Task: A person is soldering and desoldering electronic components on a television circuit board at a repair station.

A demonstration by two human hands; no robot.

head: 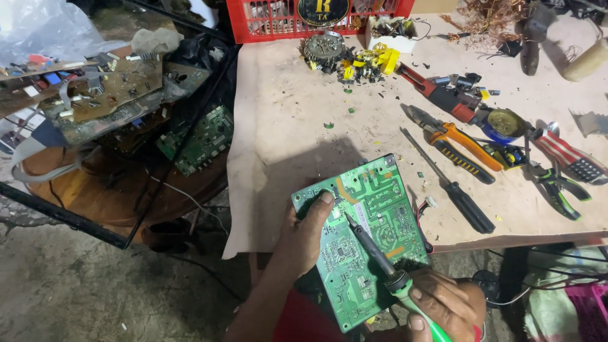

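A green circuit board [370, 221], solder side up, tilts over the near edge of the workbench. My left hand [307, 237] grips its left edge, thumb on top near the upper left corner. My right hand [446, 304] holds a soldering iron [380, 259] with a green handle and black barrel. Its tip touches the board near the middle. A small white connector on red wires [428, 204] hangs off the board's right side.
On the bench [278, 126] lie a black screwdriver [453, 187], orange-handled pliers [459, 142], green-handled cutters [557, 187], yellow components [370, 63] and a red crate [278, 19]. Left of the bench, old circuit boards [120, 95] are piled over a wooden stand.
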